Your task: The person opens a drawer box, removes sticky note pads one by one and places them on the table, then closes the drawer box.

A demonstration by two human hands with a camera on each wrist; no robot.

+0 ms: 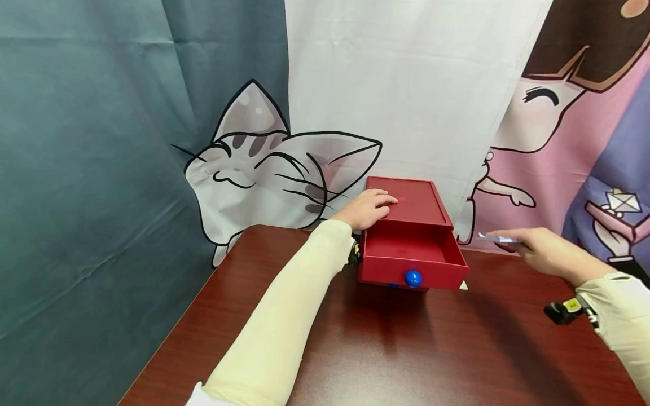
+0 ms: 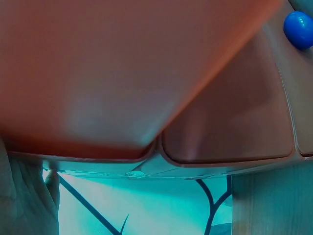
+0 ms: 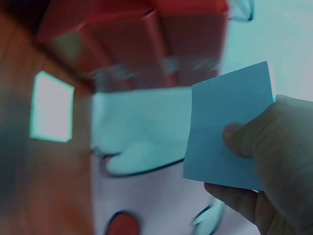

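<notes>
A red drawer box (image 1: 411, 197) stands at the back of the table. Its upper drawer (image 1: 406, 270) is pulled out, with a round blue knob (image 1: 413, 278) on the front and a bare floor showing inside. My left hand (image 1: 367, 208) rests on the box's top near the left edge, fingers extended; part of it (image 2: 29, 196) shows in the left wrist view. To the right of the box, my right hand (image 1: 538, 251) is raised and pinches a square of pale blue paper (image 3: 227, 129) between thumb and fingers, the thumb on its face.
A small white piece of paper (image 3: 51, 107) lies on the brown table (image 1: 396, 361) beside the box's right side, mostly hidden behind the drawer in the head view. A printed cloth (image 1: 406, 84) with cartoon figures hangs right behind the table.
</notes>
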